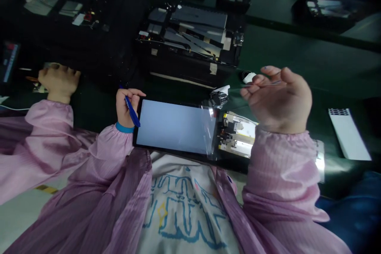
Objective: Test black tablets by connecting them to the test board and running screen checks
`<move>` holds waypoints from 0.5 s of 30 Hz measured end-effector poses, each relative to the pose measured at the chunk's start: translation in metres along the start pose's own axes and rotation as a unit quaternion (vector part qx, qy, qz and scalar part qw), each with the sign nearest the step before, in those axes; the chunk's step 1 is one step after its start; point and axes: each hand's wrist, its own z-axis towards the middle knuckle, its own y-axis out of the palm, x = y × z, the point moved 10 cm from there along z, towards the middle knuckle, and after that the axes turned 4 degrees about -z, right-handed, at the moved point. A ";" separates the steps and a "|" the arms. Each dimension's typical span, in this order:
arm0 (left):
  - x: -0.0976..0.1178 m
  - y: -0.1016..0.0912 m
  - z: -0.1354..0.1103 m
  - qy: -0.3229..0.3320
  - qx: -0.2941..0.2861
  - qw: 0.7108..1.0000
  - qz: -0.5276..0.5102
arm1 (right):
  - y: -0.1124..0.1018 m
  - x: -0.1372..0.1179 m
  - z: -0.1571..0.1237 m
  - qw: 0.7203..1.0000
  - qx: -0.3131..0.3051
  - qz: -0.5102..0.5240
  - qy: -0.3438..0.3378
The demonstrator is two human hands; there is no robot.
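Note:
A tablet (175, 127) with a pale blank screen lies in front of me, its right end open on circuit parts (238, 135). My left hand (126, 105) rests at the tablet's left edge, fingers closed round a blue pen (132, 113). My right hand (278, 99) is raised above the right end, fingers pinched on a clear film (210, 127) that lifts off the screen's right part.
Another person's hand (59, 81) in a pink sleeve rests on the bench at far left. Black trays of flat parts (193, 35) stand behind the tablet. A white flat strip (348, 133) lies at the right. A small white piece (248, 77) sits beyond my right hand.

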 end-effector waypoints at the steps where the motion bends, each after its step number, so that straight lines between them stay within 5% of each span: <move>1: 0.004 -0.001 0.000 0.016 0.012 1.000 0.014 | 0.003 0.007 -0.002 1.000 0.000 0.007 0.002; 7: 0.008 -0.002 -0.002 0.014 0.039 0.999 0.020 | 0.053 0.040 -0.025 0.995 -0.076 -0.058 -0.001; 15: 0.007 -0.001 -0.004 0.010 0.037 0.999 0.012 | 0.092 0.019 -0.050 0.963 -0.192 -0.159 -0.102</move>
